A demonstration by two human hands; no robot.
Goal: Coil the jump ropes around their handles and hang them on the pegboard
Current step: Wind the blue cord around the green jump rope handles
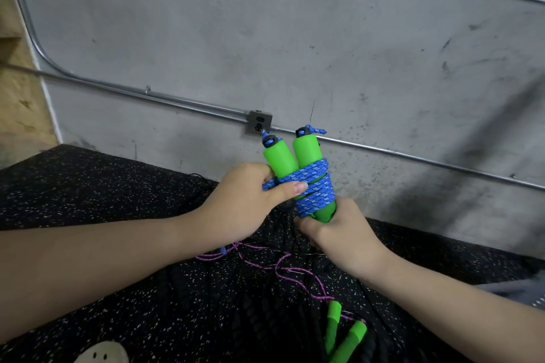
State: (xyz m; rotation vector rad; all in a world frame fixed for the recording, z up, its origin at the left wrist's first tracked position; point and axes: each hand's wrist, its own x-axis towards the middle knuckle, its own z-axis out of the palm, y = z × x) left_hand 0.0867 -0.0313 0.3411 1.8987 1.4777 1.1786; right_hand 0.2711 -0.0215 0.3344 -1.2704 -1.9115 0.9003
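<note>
Two green foam handles (306, 153) of a blue jump rope stand side by side, upright, in front of the grey wall. The blue patterned rope (317, 188) is wound several times around both handles. My right hand (342, 233) grips the handles' lower ends from below. My left hand (244, 203) pinches a stretch of the blue rope between thumb and fingers at the left of the coil. A second rope, purple (295, 270), lies loose on the black speckled floor, with its green handles (343, 333) near the bottom. No pegboard is in view.
A grey concrete wall (295, 38) fills the background, with a metal conduit (147, 94) and an outlet box (260, 122) just behind the handles. The black speckled rubber floor (118, 186) lies below. Black cords lie tangled by the purple rope.
</note>
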